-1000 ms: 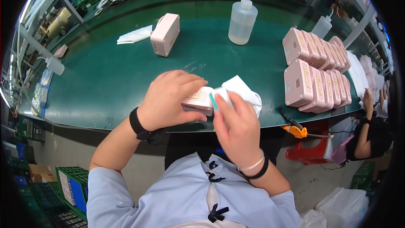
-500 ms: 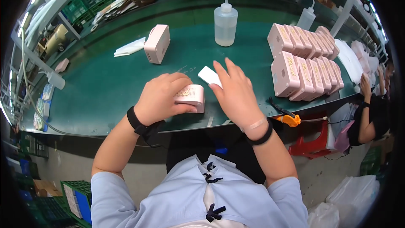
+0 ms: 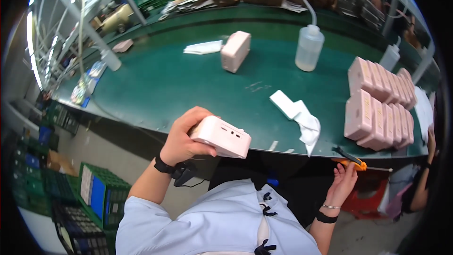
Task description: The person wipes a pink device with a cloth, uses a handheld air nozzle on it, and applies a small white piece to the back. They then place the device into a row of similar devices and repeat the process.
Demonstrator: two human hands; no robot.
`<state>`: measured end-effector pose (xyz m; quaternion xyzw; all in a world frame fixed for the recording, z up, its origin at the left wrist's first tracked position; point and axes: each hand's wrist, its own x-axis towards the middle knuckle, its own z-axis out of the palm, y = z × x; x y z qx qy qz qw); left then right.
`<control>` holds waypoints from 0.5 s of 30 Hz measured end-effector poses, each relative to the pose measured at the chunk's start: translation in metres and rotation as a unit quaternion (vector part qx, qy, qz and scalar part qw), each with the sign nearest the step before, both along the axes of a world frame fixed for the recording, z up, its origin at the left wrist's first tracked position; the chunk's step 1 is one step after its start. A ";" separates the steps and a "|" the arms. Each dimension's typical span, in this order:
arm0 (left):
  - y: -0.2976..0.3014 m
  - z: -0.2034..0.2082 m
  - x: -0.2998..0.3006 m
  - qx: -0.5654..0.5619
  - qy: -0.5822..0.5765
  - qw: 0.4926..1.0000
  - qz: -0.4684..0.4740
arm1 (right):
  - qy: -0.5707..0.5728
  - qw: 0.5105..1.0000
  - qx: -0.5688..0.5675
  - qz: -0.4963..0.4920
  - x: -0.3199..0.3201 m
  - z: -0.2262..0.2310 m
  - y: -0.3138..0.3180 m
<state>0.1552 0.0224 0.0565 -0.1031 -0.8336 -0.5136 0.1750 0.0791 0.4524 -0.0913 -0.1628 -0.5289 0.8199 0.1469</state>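
Note:
My left hand (image 3: 185, 136) is closed around a pink speaker (image 3: 222, 137), raised above the bench's near edge and tilted so that a side with small ports shows. At the near right edge my right hand (image 3: 343, 179) is turned palm up with its fingers apart. Its fingertips are beside or touching an orange tool (image 3: 355, 163) with a black lever, perhaps an air gun; no grip on it shows. A white block (image 3: 284, 104) lies on the bench, touching a crumpled white cloth (image 3: 309, 125).
On the green bench (image 3: 155, 85) another pink speaker (image 3: 236, 52) stands beside a folded white cloth (image 3: 203, 47). A squeeze bottle (image 3: 309, 48) stands farther right, near two rows of pink speakers (image 3: 361, 118). Another person's arm (image 3: 423, 179) shows at the far right.
The speaker has been lifted off the bench and turned in my left hand. My right hand has left the white block and moved to the orange tool. The whole view has shifted and tilted.

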 end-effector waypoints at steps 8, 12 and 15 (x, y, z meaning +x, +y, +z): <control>-0.014 -0.011 0.085 -0.032 0.027 0.994 0.101 | 0.019 0.990 0.127 -0.065 -0.011 -0.038 0.016; -0.020 -0.014 0.125 -0.073 -0.013 0.980 0.187 | 0.166 0.975 0.147 -0.020 0.008 0.005 -0.012; -0.027 -0.018 0.141 -0.164 -0.016 0.960 0.226 | 0.260 0.862 0.240 0.363 0.032 0.079 -0.058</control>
